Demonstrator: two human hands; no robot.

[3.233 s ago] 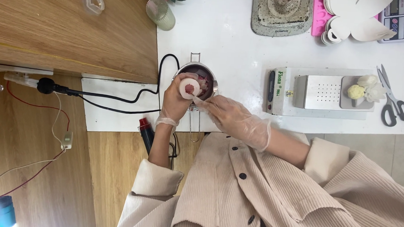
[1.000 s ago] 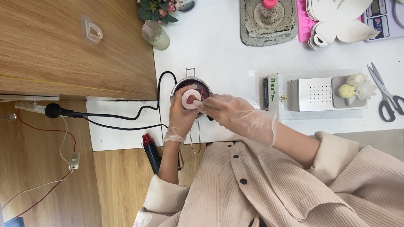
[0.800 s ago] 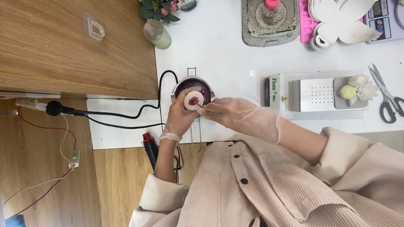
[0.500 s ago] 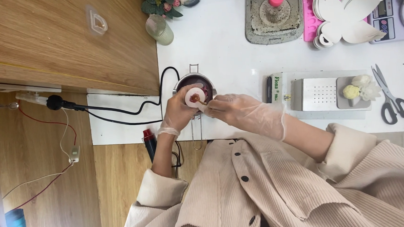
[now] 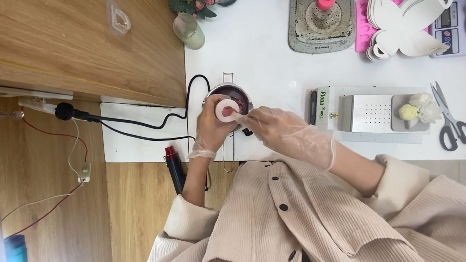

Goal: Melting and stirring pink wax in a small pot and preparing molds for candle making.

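The left hand (image 5: 212,129) has its fingers wrapped around a small white cup (image 5: 226,110), whose round mouth faces up toward the camera, showing pink-red contents. It hangs over a metal pot (image 5: 234,94) near the worktop's (image 5: 258,52) front edge. The right hand (image 5: 283,132) pinches a thin stick (image 5: 237,115), its long axis lying across the cup's rim and its tip inside. A black cable (image 5: 153,122) runs at the left; bare white worktop lies behind the pot.
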